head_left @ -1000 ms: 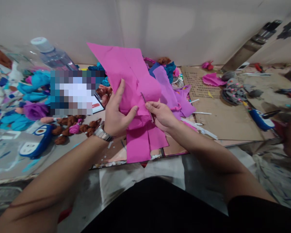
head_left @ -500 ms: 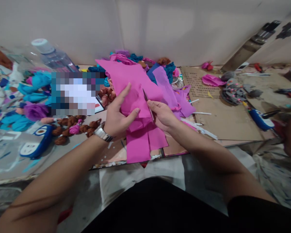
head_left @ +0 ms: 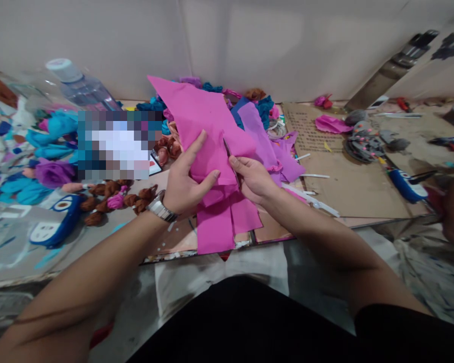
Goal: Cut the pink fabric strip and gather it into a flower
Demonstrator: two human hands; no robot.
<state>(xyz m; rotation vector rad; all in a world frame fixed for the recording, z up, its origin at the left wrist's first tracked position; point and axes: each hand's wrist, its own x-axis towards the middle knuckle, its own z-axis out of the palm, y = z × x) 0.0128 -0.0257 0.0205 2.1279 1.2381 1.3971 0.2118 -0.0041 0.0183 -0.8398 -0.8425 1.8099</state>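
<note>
Near the front edge of the bench [head_left: 91,234], the left hand [head_left: 185,184] had its fingers spread over pink sheets [head_left: 204,111], any grip beneath hidden, while the right hand [head_left: 257,182] pinched a dark blade [head_left: 227,147], brown knots [head_left: 108,191] and lilac paper [head_left: 250,122] crowding either side.

hands: two — left hand [head_left: 187,184] and right hand [head_left: 254,180]
pink sheet [head_left: 200,111]: one raised up, though i can't tell how many layers
pink strips [head_left: 215,234] below the hands: two
dark blade [head_left: 227,147]: one that i can make out
wristwatch [head_left: 162,206]: one
bottles [head_left: 89,92]: two — i get one on each side
blue-and-white cases [head_left: 68,219]: two, again one per side
purple flower [head_left: 55,172]: one
white sticks [head_left: 317,176]: several, too overlapped for me to count firmly
</note>
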